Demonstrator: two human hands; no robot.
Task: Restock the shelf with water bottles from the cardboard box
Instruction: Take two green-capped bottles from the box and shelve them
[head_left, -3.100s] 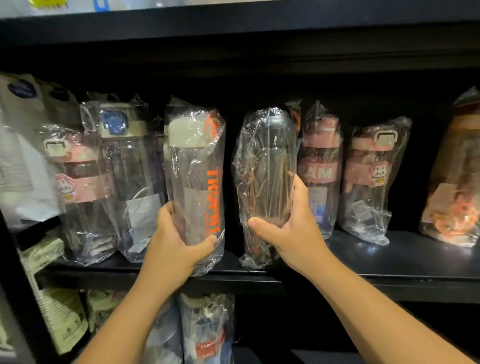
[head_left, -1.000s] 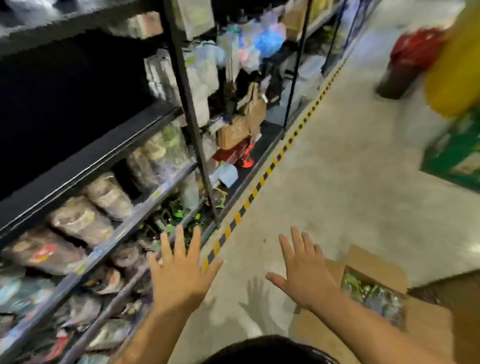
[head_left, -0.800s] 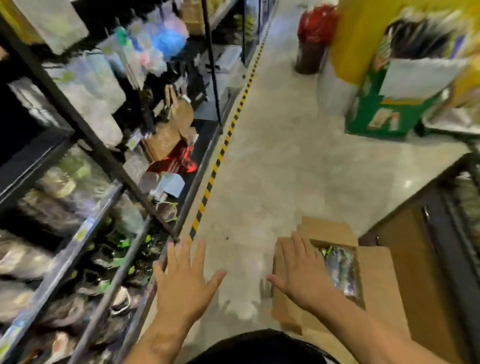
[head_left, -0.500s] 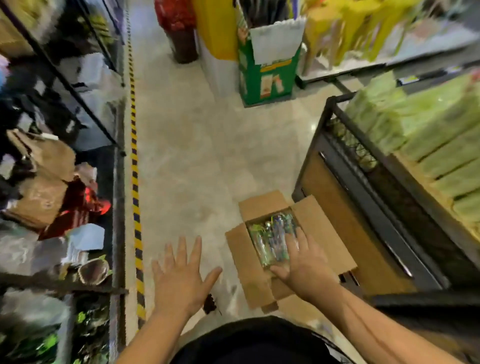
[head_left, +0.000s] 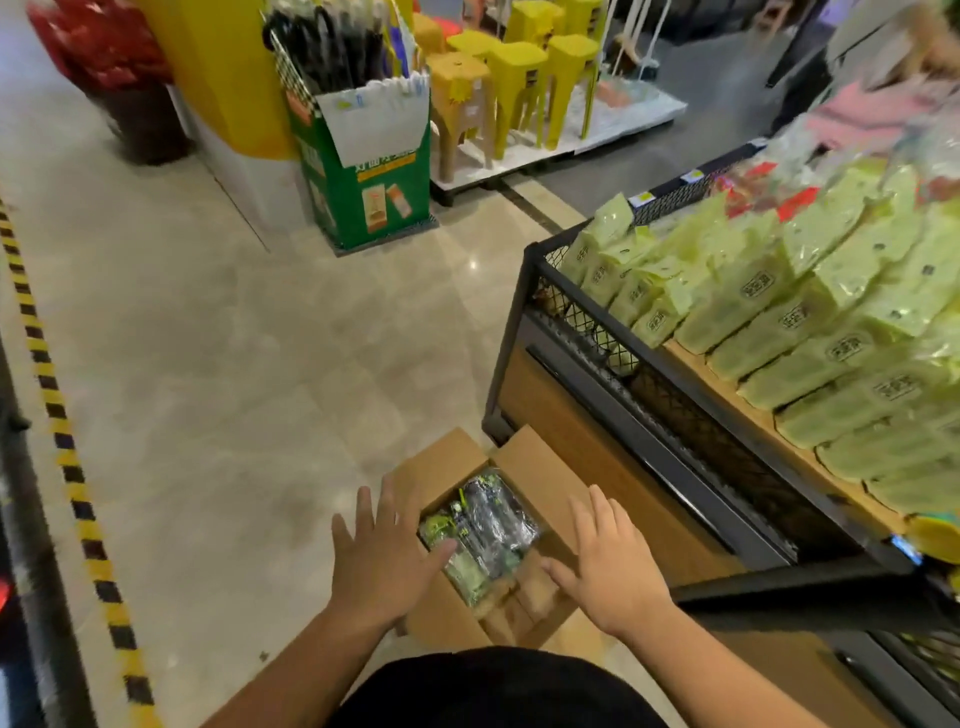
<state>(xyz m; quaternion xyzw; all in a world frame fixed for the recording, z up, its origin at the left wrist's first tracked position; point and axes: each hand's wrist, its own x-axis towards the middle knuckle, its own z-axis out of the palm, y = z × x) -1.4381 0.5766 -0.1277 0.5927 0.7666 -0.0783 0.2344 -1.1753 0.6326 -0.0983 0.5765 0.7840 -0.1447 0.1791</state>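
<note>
The cardboard box (head_left: 540, 467) sits on the floor (head_left: 234, 364), flaps folded open. Inside it lie the water bottles (head_left: 483, 525), packed in clear plastic wrap w/ green and dark prints. They fill the far part of the opening; the near part shows bare cardboard.

The left hand (head_left: 382, 556) hovers over the box's left flap, fingers (head_left: 363, 512) straight and spread, holding nothing. Its thumb tip reaches over the nearest wrapped bottle; can't tell if it touches. The right hand (head_left: 610, 566) is over the box's right side, fingers also spread and straight, nothing in it, thumb pointing in toward the bottles. The bottles show btwn the two hands.

Just right of the box stands a black mesh rack (head_left: 649, 395) w/ a wood-tone base, stacked w/ pale green packs (head_left: 831, 332). Well beyond the box, a green carton (head_left: 363, 171) holds dark long-handled items, and right of that carton are stacked yellow stools (head_left: 519, 78). Well left of the box a yellow-black stripe (head_left: 67, 447) runs along the floor. The frame's edges are blurred.
</note>
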